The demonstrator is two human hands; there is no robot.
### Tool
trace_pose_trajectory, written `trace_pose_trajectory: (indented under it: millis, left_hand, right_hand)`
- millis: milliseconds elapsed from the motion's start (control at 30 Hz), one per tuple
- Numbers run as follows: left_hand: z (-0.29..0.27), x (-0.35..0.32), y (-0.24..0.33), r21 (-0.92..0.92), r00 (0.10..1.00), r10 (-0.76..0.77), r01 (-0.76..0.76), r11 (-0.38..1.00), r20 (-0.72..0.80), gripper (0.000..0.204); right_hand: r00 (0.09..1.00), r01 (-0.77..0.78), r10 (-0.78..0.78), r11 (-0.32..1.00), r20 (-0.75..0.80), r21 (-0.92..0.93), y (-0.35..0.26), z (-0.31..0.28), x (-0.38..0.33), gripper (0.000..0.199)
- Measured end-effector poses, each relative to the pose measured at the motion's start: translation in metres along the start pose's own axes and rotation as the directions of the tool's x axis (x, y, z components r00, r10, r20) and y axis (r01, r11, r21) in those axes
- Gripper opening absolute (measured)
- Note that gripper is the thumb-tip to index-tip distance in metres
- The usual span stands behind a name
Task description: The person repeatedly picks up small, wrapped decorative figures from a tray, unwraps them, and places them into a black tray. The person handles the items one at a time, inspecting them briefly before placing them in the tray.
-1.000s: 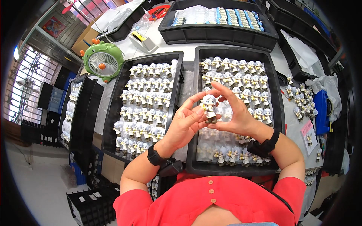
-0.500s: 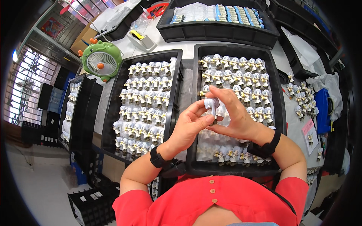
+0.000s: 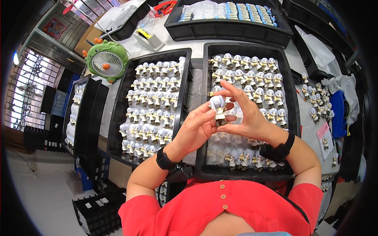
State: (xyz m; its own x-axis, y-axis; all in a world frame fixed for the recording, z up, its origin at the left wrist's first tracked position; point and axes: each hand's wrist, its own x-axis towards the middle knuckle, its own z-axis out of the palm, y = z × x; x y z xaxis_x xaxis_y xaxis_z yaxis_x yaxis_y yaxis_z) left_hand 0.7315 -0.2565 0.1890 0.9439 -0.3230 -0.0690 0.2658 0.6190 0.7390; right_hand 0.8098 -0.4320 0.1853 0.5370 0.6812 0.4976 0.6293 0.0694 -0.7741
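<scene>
A small figurine (image 3: 219,111) with pale lilac hair, white-and-gold clothes and dark feet stands upright between my hands, over the right-hand black tray (image 3: 199,155). My left hand (image 3: 198,128) is closed on it, thumb and fingers pinching its side. My right hand (image 3: 254,121) curves round it from the other side, with fingertips at the head and the thumb by the feet. Rows of similar figurines (image 3: 258,78) lie on clear plastic in this tray. Part of the tray's middle is hidden by my hands.
Left of it, another black tray (image 3: 185,88) holds more rows. A green fan (image 3: 106,59) and a tape dispenser (image 3: 149,40) stand behind. At the far side is a tray (image 3: 228,33) of blue-and-white pieces. Loose figurines (image 3: 319,102) and a paper sheet (image 3: 323,139) lie right.
The figurine has been turned in my fingers and raised a little, so more of its clothed body shows. My right fingers have shifted slightly around it. The view has moved a little.
</scene>
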Motion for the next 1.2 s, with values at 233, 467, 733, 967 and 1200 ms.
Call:
trace_pose_trajectory:
  millis: [233, 467, 733, 967, 1200]
  left_hand:
    - [0.0000, 0.0003, 0.0030, -0.007, 1.000, 0.021, -0.021, 1.000, -0.014, 0.053]
    - [-0.0035, 0.0007, 0.0017, -0.062, 0.997, 0.067, -0.070, 0.996, -0.048, 0.053]
    - [-0.0053, 0.0007, 0.0021, -0.056, 0.997, 0.075, -0.076, 0.996, -0.024, 0.055]
    - [-0.0042, 0.0007, 0.0040, -0.072, 0.997, 0.074, -0.075, 0.995, -0.009, 0.056]
    - [-0.0027, 0.0002, 0.0055, -0.053, 0.997, 0.072, -0.073, 0.996, -0.021, 0.057]
  right_hand:
    - [0.999, -0.043, 0.042, 0.999, -0.031, -0.028, 0.0070, 0.0027, -0.0022, 0.094]
    - [0.999, -0.030, 0.027, 0.995, -0.033, -0.096, 0.0058, 0.0011, -0.0013, 0.071]
    - [0.999, -0.031, 0.027, 0.994, -0.043, -0.105, 0.0039, 0.0031, -0.0001, 0.064]
    - [0.998, -0.023, 0.016, 0.992, -0.059, -0.124, 0.0025, 0.0021, -0.0007, 0.063]
    - [1.000, -0.009, 0.006, 0.991, -0.026, -0.131, 0.0091, 0.0021, -0.0025, 0.064]
